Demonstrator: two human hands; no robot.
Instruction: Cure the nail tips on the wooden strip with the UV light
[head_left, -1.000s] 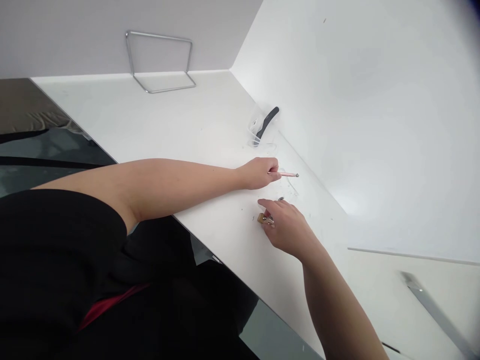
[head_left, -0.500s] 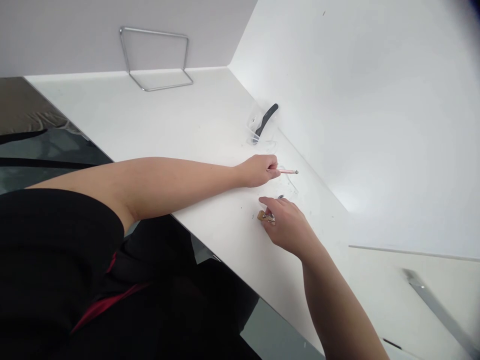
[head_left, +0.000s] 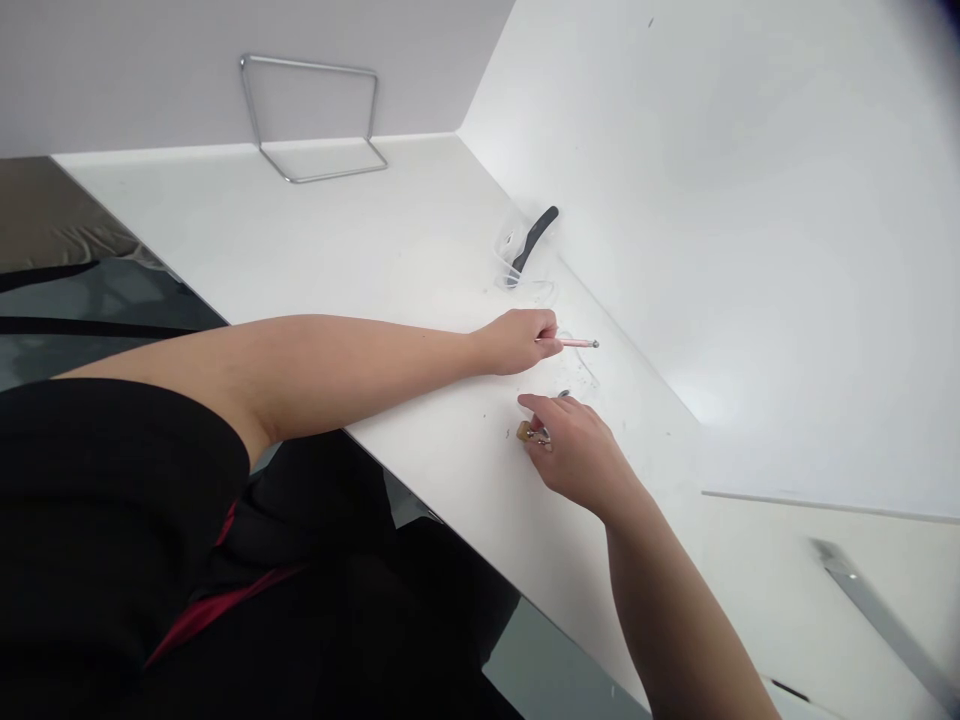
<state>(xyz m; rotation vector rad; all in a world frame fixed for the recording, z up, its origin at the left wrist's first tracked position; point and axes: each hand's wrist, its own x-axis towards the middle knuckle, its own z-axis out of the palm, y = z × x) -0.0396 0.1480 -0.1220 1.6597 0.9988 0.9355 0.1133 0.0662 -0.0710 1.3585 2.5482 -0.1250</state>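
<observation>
Fingers of your left hand (head_left: 514, 342) are curled tight around a pink pen (head_left: 578, 343), its tip pointing right, while your right hand (head_left: 576, 458) pinches a small brass-and-silver piece (head_left: 534, 433) just above the white table (head_left: 300, 240). Farther on, by the right wall (head_left: 712, 200), a black-handled tool (head_left: 537, 238) sits in clear plastic (head_left: 508, 245).

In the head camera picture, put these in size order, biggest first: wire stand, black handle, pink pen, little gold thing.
1. Wire stand
2. Black handle and pink pen in the left hand: too close to rank, since the hand hides part of the pen
3. Little gold thing
</observation>
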